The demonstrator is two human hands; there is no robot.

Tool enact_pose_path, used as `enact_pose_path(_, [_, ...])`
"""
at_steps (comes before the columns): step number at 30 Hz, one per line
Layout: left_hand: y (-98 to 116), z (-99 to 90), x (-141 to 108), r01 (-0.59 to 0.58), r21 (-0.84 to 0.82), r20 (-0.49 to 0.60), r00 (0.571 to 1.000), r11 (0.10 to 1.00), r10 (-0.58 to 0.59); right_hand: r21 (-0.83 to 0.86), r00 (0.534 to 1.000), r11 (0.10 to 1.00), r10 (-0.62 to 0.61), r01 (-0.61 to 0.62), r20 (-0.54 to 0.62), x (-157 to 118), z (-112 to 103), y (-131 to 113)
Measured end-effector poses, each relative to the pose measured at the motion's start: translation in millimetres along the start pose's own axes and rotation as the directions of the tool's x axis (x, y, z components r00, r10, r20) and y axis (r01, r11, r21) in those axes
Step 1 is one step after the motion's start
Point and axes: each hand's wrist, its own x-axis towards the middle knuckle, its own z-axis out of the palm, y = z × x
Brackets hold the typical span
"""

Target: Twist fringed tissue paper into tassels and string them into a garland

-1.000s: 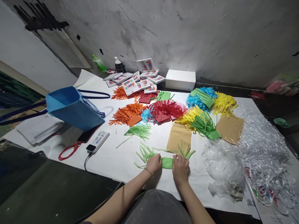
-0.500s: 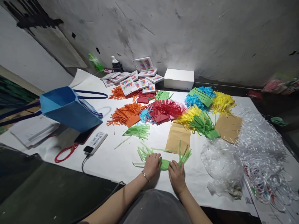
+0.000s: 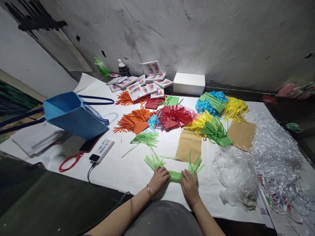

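Left of the green paper fringe (image 3: 175, 167), well apart from it, a blue bag (image 3: 73, 115) lies tipped on its side, with a white power bank (image 3: 101, 150) and its cable nearer the fringe. My left hand (image 3: 159, 178) presses flat on the fringe's folded middle, fingers spread and not clenched, pinning it to the white worktop (image 3: 118, 170) so the cut strips fan upward at both ends. My right hand (image 3: 189, 185) does the same just beside it. Behind the fringe sit a brown paper sheet (image 3: 188, 144) and piles of coloured fringes (image 3: 172, 116). Right of it, crumpled clear plastic (image 3: 233, 173) crowds close; bare worktop lies left, and the near edge runs just under my wrists.
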Motion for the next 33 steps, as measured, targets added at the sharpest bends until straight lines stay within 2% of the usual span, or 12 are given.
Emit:
enact_pose_path(3, [5.8,-9.0,3.1,0.111,0.0,-0.017,0.994,0.994,-0.111,0.01,0.995,0.996,0.094,-0.094,-0.019,0.5,-6.4,3.5])
enact_pose_path(7, [15.9,-16.1,18.6,0.289,0.102,-0.001,0.957,0.952,-0.29,-0.03,0.968,0.968,0.25,-0.251,-0.019,19.6,-13.2,-5.1])
enact_pose_path(10, [18.3,-16.9,30.0,0.329,0.149,0.026,0.941,0.933,-0.336,-0.092,0.95,0.946,0.305,-0.31,-0.059,31.5,-14.2,-12.9])
enact_pose_path(13, [16.1,-18.0,34.2,0.316,0.151,0.04,0.945,0.937,-0.325,-0.082,0.987,0.984,0.16,-0.16,0.001,31.1,-9.4,-18.2])
enact_pose_path(15, [13.9,-19.8,32.4,0.311,0.151,0.044,0.946,0.938,-0.321,-0.044,0.996,0.997,0.063,-0.06,0.066,27.2,-4.1,-20.1])
enact_pose_path(17, [11.9,-20.8,27.8,0.275,0.125,0.023,0.96,0.953,-0.28,-0.024,0.995,0.998,0.052,-0.05,0.085,23.9,0.1,-20.5])
enact_pose_path(20, [9.7,-16.9,19.1,0.118,0.075,-0.059,0.992,0.99,-0.113,-0.012,0.993,0.996,0.086,-0.085,0.077,22.3,2.2,-19.9])
enact_pose_path(22, [8.5,-10.3,14.6,0.022,0.064,-0.098,0.995,0.998,-0.015,-0.002,0.993,0.996,0.09,-0.09,0.077,22.7,2.3,-20.7])
enact_pose_path(24, [7.2,-3.0,12.0,-0.012,0.058,-0.102,0.995,0.998,0.018,0.0,0.993,0.998,0.063,-0.063,0.101,22.8,3.4,-22.7])
enact_pose_path(28, [2.7,3.0,8.1,0.019,0.037,-0.06,0.998,0.999,-0.017,-0.014,0.989,1.0,0.008,-0.006,0.15,19.3,6.0,-22.6])
enact_pose_path(33, [2.3,-7.3,1.7,0.094,-0.032,-0.039,0.995,0.995,-0.095,-0.066,0.986,0.994,0.096,-0.087,0.136,14.8,-5.3,-11.0])
